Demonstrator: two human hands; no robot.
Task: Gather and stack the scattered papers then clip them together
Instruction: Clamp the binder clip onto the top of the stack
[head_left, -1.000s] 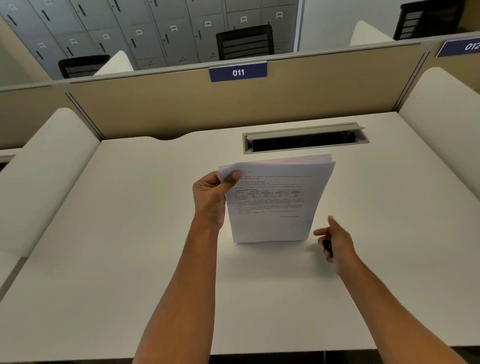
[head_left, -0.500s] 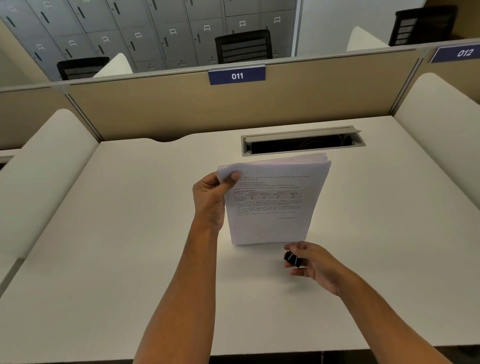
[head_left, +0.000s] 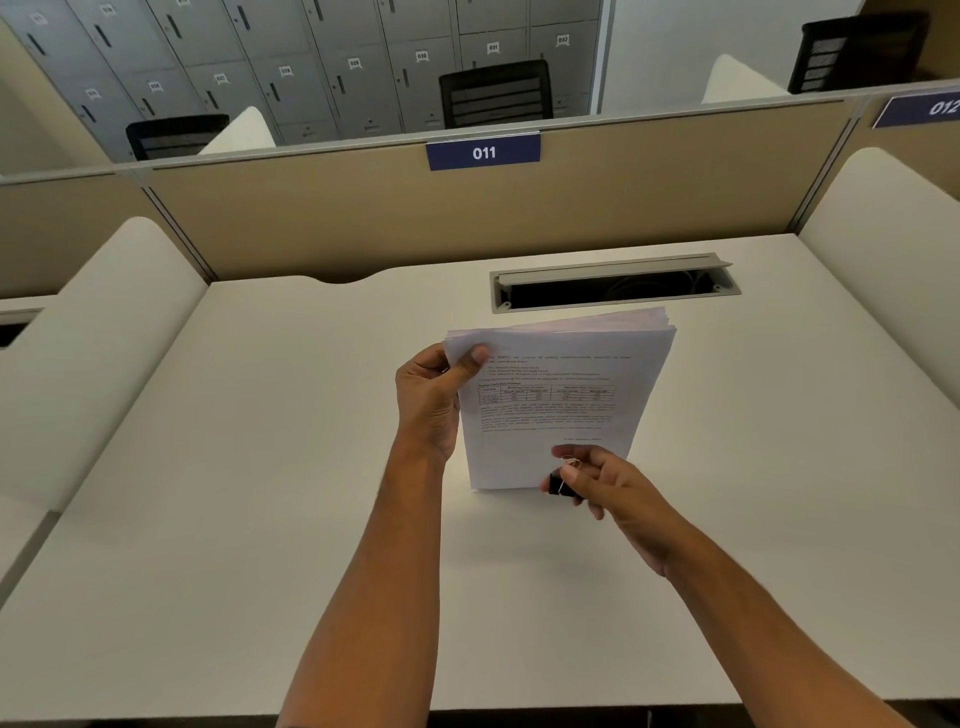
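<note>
Surface: white counter (head_left: 260, 493).
Left hand (head_left: 428, 405): grips paper stack (head_left: 561, 405), upright, thumb on its top corner.
Right hand (head_left: 608, 483): pinches black binder clip (head_left: 560, 484) at stack's lower edge.

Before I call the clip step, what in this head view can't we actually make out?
- Printed text on the paper stack: too small and blurred to read.
- Binder clip: partly covered by the right hand, so how far it is opened is unclear.
- Stack's bottom edge: whether it touches the desk cannot be told.
- Left hand: fingers behind the sheets are hidden.
- Cable tray contents: too dark.
</note>
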